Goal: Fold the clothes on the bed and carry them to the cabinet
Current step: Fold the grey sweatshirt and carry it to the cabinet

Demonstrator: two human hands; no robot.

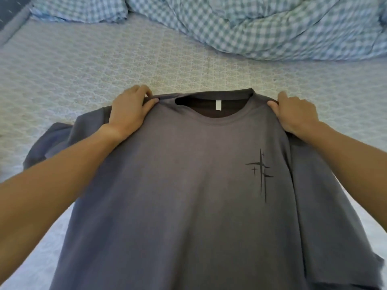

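**Grey tee held at both shoulders, fold not started yet**

While the grey short-sleeved cotton t-shirt (188, 185) is spread front-up across the lower middle of the frame, both hands have it by the shoulders. The left hand (130, 109) pinches the fabric just left of the collar, thumb on top and fingers curled round the edge. The right hand (295, 114) grips the opposite shoulder at the right of the collar, fingers tucked round the seam. So both are closed on cloth, neither is spread wide.

The shirt lies over the patterned pale bed sheet (104, 65), with the white neck label (71, 105) and black cross print (260, 174) facing up. A rumpled blue-and-white checked duvet (272, 28) fills the top right. No cabinet in view.

What could go sideways, my guess: the left sleeve is bunched at the middle left, and the right side hangs in a loose flap at the lower right. If it gets laid down and folded like that, the creases get trapped and the fold comes out lopsided. The hem is out of frame too, so it could be doubled under and I can't tell.
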